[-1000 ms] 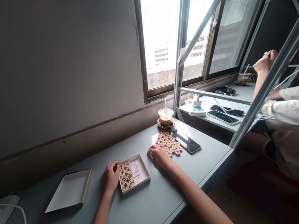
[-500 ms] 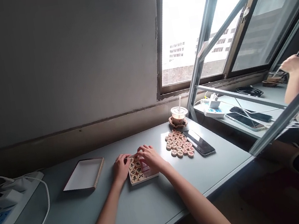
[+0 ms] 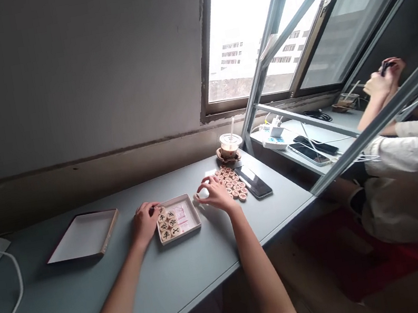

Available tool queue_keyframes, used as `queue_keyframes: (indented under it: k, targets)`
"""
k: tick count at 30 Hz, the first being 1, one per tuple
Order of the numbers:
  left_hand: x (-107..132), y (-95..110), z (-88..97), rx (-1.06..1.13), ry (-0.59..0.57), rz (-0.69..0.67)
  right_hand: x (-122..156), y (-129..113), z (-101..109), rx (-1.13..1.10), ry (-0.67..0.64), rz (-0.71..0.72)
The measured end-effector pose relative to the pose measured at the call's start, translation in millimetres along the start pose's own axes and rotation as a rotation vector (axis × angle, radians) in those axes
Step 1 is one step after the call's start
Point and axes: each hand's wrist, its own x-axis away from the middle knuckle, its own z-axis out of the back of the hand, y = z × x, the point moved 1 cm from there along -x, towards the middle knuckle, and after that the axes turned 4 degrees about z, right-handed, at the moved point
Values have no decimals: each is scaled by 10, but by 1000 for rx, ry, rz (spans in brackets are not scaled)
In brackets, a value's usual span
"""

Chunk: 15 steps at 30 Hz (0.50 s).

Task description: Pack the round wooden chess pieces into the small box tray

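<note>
A shallow white box (image 3: 194, 227) stands on the desk with several round wooden Chinese chess pieces (image 3: 164, 226) with dark characters in its left part. The pink-printed bottom shows on the right. My left hand (image 3: 148, 223) is closed on the box's left edge, fingertips by the upper corner piece. To the right of the box, my right hand (image 3: 217, 193) pinches one chess piece (image 3: 197, 197) on edge between thumb and fingers, just above the desk. Beyond that hand, several red-marked chess pieces (image 3: 234, 187) lie grouped on the desk, partly hidden by it.
The box lid (image 3: 82, 236) lies upturned at left. A phone (image 3: 254, 182) and a lidded drink cup (image 3: 230, 146) flank the loose pieces. A metal frame (image 3: 257, 87) rises at the desk's right end. Another person's hands (image 3: 382, 79) hold something dark beyond it.
My right hand has lifted out of the box and moved right, carrying a piece from its upper row. My left hand stays at the left edge. The camera view has shifted right.
</note>
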Motion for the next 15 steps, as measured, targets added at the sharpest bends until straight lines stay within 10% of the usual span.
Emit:
queue_keyframes:
  k: [10, 15]
  targets:
    - [14, 11, -2, -25, 18, 5, 52, 172, 46, 65, -33, -89]
    - [40, 77, 34, -139, 68, 13, -65, -200, -36, -94, -2, 185]
